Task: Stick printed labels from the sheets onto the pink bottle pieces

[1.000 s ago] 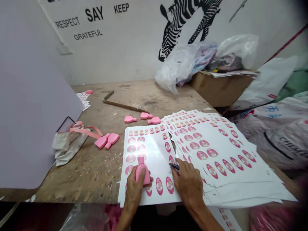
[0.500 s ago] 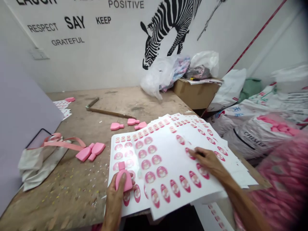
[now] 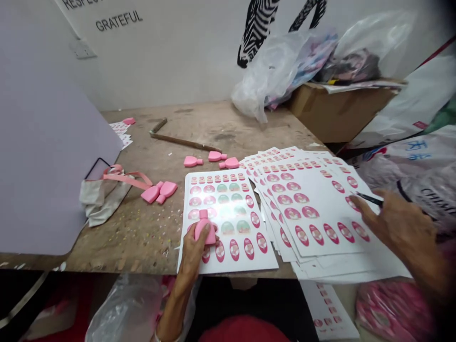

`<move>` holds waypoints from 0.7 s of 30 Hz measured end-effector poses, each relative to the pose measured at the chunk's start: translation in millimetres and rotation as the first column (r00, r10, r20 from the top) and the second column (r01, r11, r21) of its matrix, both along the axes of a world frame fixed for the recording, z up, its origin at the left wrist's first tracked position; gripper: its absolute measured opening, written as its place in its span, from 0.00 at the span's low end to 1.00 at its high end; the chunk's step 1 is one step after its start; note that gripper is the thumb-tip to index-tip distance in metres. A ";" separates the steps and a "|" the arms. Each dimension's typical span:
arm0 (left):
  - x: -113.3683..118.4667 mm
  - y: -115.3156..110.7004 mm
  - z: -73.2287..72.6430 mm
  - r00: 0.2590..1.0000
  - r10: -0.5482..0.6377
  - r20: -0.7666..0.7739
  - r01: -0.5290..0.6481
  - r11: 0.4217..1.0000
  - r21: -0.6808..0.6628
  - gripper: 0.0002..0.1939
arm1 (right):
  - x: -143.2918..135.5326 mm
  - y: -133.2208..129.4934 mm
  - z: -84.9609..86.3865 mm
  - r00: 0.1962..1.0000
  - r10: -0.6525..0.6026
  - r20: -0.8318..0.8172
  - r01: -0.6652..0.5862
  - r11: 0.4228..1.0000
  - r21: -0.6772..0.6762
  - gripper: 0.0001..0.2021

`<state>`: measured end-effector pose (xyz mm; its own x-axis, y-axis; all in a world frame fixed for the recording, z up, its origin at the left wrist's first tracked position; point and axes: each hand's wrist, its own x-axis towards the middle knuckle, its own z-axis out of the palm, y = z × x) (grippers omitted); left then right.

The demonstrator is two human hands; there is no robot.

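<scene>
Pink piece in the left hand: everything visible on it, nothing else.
The pink piece is bottle-shaped: wide body, short narrower neck, smooth and plastic-looking. No sticker shows on its visible face. The left hand grips it, thumb across the body, neck pointing away from the person. It's over the near part of the front printed sheet; contact with the sheet is unclear.

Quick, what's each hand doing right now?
Left hand: closed around a pink bottle-shaped piece.
Right hand: holding a dark pen-like tool over the spread sheets.
</scene>
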<state>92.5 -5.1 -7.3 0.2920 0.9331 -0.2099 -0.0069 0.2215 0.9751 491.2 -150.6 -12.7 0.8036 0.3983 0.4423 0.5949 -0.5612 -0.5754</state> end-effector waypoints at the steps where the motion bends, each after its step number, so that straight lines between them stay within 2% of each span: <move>1: 1.4 -2.1 1.5 1.000 -0.001 -0.003 0.001 1.000 0.007 0.21 | -25.6 6.0 0.0 0.996 0.070 0.052 -0.070 0.997 -0.013 0.19; 2: 3.5 -4.6 3.1 1.000 -0.004 -0.007 0.004 1.000 0.011 0.20 | -54.0 12.6 -0.7 0.982 0.184 0.042 -0.184 0.983 0.004 0.18; 3: 6.2 -7.4 4.6 1.000 -0.011 -0.010 0.011 1.000 0.013 0.20 | -83.4 19.4 -2.2 0.944 0.330 -0.003 -0.330 0.943 0.029 0.18; 5: 13.3 -13.7 7.0 0.999 -0.039 -0.012 0.040 0.999 0.016 0.19 | -137.3 32.9 -8.3 0.825 0.564 0.021 -0.564 0.825 -0.002 0.15; 8: 25.7 -23.0 8.5 0.995 -0.098 0.011 0.098 0.995 0.011 0.18 | -186.5 50.1 -21.7 0.784 0.605 0.135 -0.594 0.796 -0.115 0.11; 10: 33.6 -27.3 8.3 0.993 -0.120 0.011 0.120 0.993 -0.012 0.19 | -197.1 58.4 -29.1 0.781 0.598 0.182 -0.573 0.801 -0.171 0.10; 15: 48.2 -29.2 2.8 0.989 -0.151 0.007 0.151 0.988 -0.038 0.20 | -196.2 68.2 -36.9 0.755 0.605 0.253 -0.549 0.794 -0.260 0.08; 21: 52.1 -28.7 -7.8 0.985 -0.166 0.054 0.168 0.985 -0.027 0.20 | -198.7 68.5 -41.8 0.768 0.554 0.321 -0.509 0.832 -0.220 0.06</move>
<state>144.6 -33.7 -15.1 0.4542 0.8636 -0.2188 -0.0171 0.2540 0.9670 292.5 -82.1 -54.6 0.2423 0.7797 0.5773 0.9663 -0.1407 -0.2155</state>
